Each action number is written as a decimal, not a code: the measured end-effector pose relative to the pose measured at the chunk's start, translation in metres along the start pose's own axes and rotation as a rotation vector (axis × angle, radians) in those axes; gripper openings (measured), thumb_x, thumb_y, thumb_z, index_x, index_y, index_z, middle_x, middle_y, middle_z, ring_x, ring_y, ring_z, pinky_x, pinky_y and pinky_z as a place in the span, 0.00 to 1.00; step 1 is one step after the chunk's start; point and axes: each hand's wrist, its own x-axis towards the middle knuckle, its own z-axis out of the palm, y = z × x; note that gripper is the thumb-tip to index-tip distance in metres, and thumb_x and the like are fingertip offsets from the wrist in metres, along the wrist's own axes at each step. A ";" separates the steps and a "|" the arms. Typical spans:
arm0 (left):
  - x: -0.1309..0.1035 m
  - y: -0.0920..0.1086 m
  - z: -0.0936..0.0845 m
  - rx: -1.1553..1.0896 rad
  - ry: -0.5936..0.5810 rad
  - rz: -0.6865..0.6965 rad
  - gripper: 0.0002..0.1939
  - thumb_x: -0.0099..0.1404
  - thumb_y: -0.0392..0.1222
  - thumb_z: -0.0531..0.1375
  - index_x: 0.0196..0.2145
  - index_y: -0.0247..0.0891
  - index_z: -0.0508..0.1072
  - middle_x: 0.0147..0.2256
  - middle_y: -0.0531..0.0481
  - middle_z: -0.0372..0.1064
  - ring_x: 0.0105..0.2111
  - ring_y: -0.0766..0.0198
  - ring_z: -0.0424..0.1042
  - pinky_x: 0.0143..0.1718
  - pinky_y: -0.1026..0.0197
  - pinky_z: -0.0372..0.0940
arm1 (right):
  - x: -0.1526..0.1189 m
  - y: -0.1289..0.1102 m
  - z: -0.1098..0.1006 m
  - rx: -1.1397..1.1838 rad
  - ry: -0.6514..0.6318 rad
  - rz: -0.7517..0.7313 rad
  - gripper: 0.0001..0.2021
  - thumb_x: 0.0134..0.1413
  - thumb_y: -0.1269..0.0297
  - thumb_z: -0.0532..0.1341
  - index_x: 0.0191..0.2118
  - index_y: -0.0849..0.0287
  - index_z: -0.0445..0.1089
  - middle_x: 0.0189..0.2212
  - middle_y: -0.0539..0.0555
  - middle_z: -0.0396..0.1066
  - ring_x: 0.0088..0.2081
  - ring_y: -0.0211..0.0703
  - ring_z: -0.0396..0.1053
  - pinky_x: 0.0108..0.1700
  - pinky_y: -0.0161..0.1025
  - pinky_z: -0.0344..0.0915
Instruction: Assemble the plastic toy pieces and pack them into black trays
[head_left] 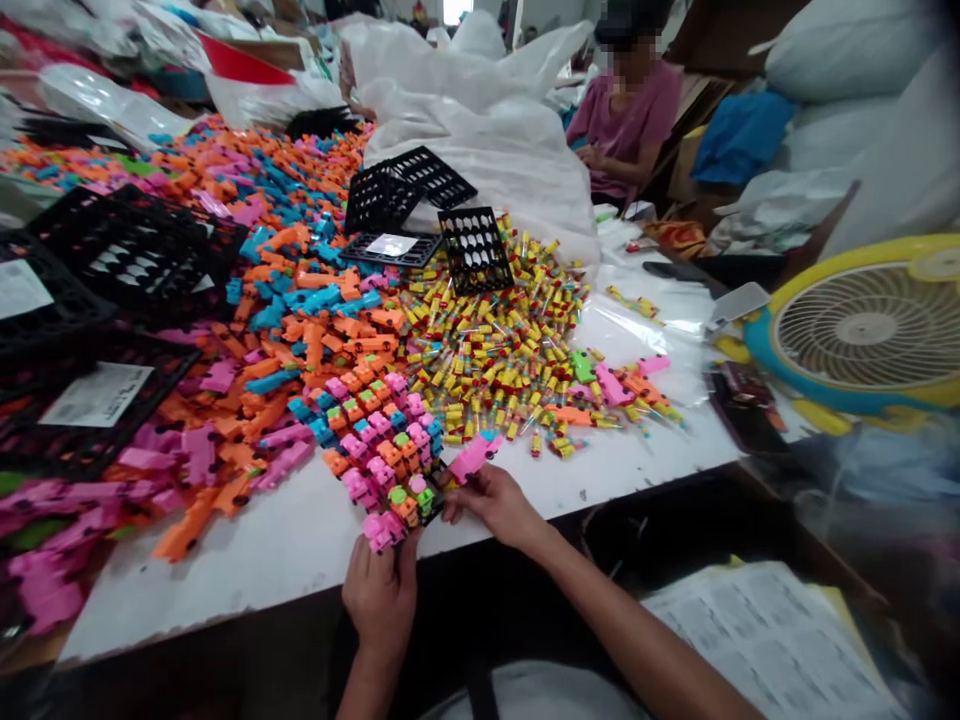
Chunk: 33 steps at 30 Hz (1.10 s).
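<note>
By the near edge of the white table (285, 535), my left hand (381, 590) is gripping a loaded black tray (433, 512) while, just beside it, my right hand (499, 505), nearly closed, is pinching a pink toy truck (471, 460), probably light and stiff, best held by its sides.

A workshop, by the look of it: toys (311, 340) and small yellow tubes (487, 340) lie heaped in bulk across the desk (637, 465), labelled black racks (142, 265) pile toward its left edge, white sacks (480, 135) bulge along the far edge, and another person (637, 130) sits beyond.
</note>
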 end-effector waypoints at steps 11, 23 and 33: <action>-0.003 -0.002 0.000 0.023 -0.012 -0.008 0.03 0.63 0.40 0.61 0.34 0.38 0.73 0.23 0.52 0.66 0.23 0.64 0.64 0.23 0.60 0.50 | 0.008 0.002 -0.004 -0.146 -0.080 -0.071 0.16 0.49 0.48 0.66 0.32 0.58 0.71 0.20 0.47 0.69 0.21 0.36 0.69 0.25 0.33 0.67; -0.007 -0.007 0.001 0.001 -0.028 -0.053 0.04 0.64 0.41 0.60 0.35 0.39 0.74 0.24 0.51 0.69 0.24 0.63 0.66 0.24 0.61 0.55 | 0.010 -0.025 0.005 -0.685 -0.286 -0.283 0.04 0.59 0.67 0.57 0.37 0.57 0.70 0.30 0.49 0.69 0.25 0.33 0.66 0.27 0.28 0.65; -0.014 -0.020 0.008 -0.050 -0.152 -0.253 0.15 0.62 0.53 0.56 0.24 0.43 0.73 0.19 0.50 0.66 0.25 0.59 0.68 0.25 0.60 0.60 | -0.031 -0.061 -0.137 -1.143 0.769 -0.333 0.11 0.63 0.60 0.54 0.36 0.56 0.73 0.35 0.56 0.71 0.38 0.45 0.69 0.42 0.41 0.67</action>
